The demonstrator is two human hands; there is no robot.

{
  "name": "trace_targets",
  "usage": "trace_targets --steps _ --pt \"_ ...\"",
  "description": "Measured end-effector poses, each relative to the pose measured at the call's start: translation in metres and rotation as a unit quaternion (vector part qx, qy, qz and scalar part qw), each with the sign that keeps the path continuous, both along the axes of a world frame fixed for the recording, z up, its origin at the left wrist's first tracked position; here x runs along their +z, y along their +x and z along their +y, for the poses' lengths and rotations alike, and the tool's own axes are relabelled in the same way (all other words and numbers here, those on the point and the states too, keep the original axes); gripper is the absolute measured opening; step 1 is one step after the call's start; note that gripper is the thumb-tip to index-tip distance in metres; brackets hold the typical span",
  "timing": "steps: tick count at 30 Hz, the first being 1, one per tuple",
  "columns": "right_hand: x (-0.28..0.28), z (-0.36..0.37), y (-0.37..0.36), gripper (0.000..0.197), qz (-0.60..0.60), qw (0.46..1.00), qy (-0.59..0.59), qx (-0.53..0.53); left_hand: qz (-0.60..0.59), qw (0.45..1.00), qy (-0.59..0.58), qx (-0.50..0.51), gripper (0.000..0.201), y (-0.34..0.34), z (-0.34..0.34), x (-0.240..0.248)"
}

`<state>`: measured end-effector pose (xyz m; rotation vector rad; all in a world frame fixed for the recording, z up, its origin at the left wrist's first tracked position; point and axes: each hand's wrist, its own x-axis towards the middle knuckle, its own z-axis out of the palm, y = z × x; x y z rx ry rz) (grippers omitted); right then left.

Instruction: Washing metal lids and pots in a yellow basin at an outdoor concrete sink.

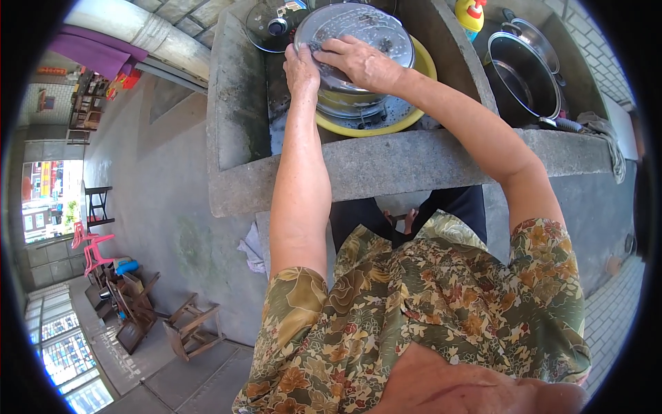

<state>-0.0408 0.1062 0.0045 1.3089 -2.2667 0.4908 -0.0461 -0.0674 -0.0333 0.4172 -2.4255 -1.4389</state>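
A round silver metal pot, streaked with suds, is tipped over the yellow basin in the concrete sink. My left hand grips its left rim, thumb toward the top face. My right hand lies across the sudsy face with its fingers bent and pressed down. Something small and dark shows by the right fingertips, too hidden to name. More metalware sits under the pot, in foamy water. To the left, a glass lid with a dark knob leans in the sink.
A concrete ledge runs along the sink's front. In the right compartment stand a large steel pot and a yellow bottle with a red cap. A grey rag hangs over the right edge. Wooden stools stand at the lower left.
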Motion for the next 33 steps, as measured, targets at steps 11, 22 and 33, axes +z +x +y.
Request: trace_targets --steps 11,22,33 --pt "-0.014 0.087 -0.053 0.039 0.024 0.99 0.053 -0.131 -0.045 0.996 -0.071 -0.003 0.061 0.013 0.021 0.029" --pt "0.009 -0.028 -0.061 0.036 -0.023 1.0 -0.006 -0.006 -0.042 0.999 0.009 0.006 0.067 0.007 0.015 0.019" --pt "-0.064 -0.021 -0.152 0.036 -0.071 0.957 0.152 -0.238 -0.065 0.996 0.051 0.018 0.068 0.019 0.01 0.022"
